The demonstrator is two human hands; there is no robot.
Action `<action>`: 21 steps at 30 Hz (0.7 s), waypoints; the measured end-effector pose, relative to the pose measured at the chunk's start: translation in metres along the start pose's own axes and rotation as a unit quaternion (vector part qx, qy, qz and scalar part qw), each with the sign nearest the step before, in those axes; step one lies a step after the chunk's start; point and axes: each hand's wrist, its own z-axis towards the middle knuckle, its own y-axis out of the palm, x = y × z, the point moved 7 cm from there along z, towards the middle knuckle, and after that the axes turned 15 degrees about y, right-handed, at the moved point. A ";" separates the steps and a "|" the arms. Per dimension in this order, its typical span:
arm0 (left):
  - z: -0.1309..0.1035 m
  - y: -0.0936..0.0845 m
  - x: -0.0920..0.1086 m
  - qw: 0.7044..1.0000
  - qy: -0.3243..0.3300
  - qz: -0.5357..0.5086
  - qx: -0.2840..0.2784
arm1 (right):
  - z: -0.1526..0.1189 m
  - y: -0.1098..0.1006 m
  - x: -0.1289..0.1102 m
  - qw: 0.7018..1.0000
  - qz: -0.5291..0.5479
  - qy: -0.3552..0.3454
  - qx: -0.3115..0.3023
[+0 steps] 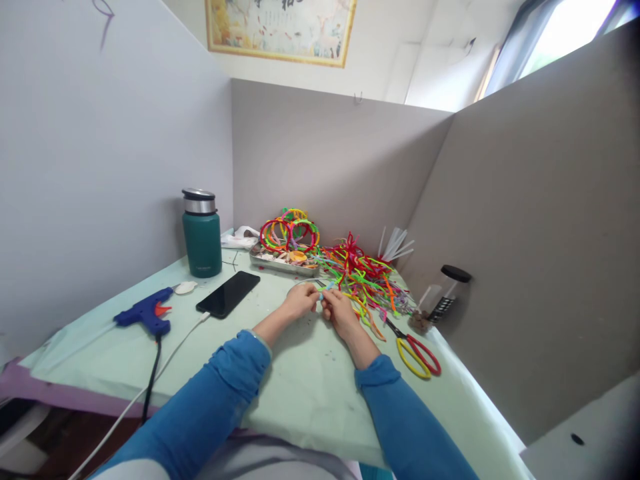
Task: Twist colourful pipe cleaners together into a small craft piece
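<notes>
OK so you've got both bare hands up in front of you over the pale green table cover (305,393), pretty much side by side. Your left hand (300,301) has its thumb and fingers pinched together on a little light-blue and green fuzzy strip (325,289), and your right hand (339,312) is pinching it too, fingertips closed right next to the left ones. The strip sits between your two hands, just this side of the messy pile of multicoloured fuzzy stems (367,273). It's mostly hidden by your fingers, so I can't tell its full shape.

Past your left hand there's a shallow silver metal tray (285,267) full of small bits, with a bunch of bright fuzzy rings (289,233) at its back. Some translucent white sticks (396,245) poke up behind the pile. Near your right forearm lie the scissors with one red and one yellow handle (414,355), blades toward the pile, and the clear jar with a black lid (443,300) is beyond them.

Over on your left: black smartphone (229,294) with a white cable plugged in, blue glue gun with an orange-red trigger (147,313), and the teal bottle with a silver top (202,243) standing upright.
</notes>
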 end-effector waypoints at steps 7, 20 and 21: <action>0.001 0.003 -0.004 1.000 -0.005 -0.010 -0.004 | 0.001 0.000 0.001 1.000 0.003 -0.008 -0.008; -0.001 -0.002 0.000 0.997 0.041 -0.041 0.059 | 0.003 -0.002 0.002 1.000 0.008 0.000 -0.009; -0.001 -0.002 0.001 0.997 0.044 -0.035 0.060 | 0.003 -0.002 0.002 1.000 0.010 0.003 -0.009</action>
